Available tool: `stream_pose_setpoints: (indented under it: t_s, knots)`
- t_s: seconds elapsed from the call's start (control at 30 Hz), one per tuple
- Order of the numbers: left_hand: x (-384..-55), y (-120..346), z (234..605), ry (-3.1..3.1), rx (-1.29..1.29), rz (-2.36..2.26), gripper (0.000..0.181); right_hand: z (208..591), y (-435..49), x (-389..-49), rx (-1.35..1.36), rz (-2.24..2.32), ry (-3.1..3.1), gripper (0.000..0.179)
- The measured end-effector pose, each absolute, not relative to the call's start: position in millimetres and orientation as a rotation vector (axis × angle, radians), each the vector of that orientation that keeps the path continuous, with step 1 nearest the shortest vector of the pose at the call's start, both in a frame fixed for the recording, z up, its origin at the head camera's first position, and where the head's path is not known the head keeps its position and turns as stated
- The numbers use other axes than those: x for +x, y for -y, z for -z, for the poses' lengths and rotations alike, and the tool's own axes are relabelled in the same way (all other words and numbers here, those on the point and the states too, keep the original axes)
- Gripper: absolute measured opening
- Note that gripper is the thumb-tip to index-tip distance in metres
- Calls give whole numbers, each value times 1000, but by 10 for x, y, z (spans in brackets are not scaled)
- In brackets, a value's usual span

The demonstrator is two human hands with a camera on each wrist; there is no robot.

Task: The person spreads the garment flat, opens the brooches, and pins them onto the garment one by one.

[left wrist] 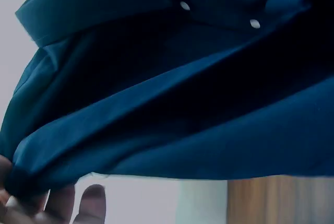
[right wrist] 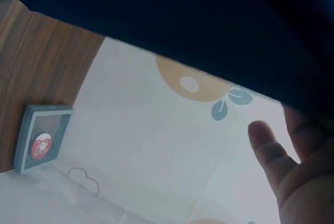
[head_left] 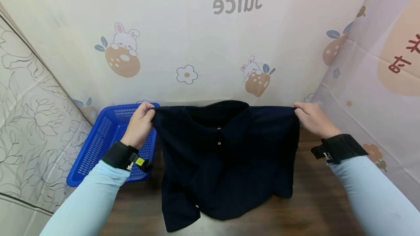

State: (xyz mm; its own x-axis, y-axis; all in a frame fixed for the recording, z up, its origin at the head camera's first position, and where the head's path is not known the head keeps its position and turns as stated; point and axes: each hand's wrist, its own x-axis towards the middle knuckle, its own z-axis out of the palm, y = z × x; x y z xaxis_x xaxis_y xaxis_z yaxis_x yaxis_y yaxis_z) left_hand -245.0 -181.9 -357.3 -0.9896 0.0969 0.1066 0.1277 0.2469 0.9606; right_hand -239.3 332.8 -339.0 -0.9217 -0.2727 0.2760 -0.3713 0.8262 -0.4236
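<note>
Pinching, with the left hand (head_left: pixel 139 125), the far-left corner of a dark navy button-up shirt (head_left: pixel 229 170), thumb set against fingers. Pinching likewise, with the right hand (head_left: pixel 313 117), the far-right corner. Cannot tell the exact contact from the right wrist view, because of the cloth lying across it.

Stretched between both hands, with the longest span running left to right along a nearly level far edge. Hanging from there toward the near side, with the collar (head_left: pixel 237 114) at the far edge, about midway and perhaps a shade closer to the left hand. Facing the person with the white button (head_left: pixel 219 143) below the collar. Ending at the near side in a loose, uneven hem (head_left: pixel 226 214) over the table (head_left: pixel 321 199); drooping furthest at near left, apparently at a sleeve end (head_left: pixel 180 214). Too dark to sort out every fold.

Likely turning on this: cloth square between two well-parted grips, at almost equal reach.

Just beyond the shirt's left edge, partly behind the left hand, a blue basket (head_left: pixel 93 145); well apart from the right hand. Past everything, on the far side, a printed curtain (head_left: pixel 183 46).
</note>
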Motion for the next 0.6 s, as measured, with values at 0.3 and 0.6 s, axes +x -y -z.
stream_pose_setpoints:
  t_s: [0.3, 0.6]
  knots:
    - [-2866, 1840, 3569, 2613, -403, 894, 22, 3322, -3416, -2576, 401, -902, 2786, 34]
    - [-3206, 1743, 3586, 2749, -357, 701, 22, 3454, -3382, -2978, 307, -873, 2880, 37]
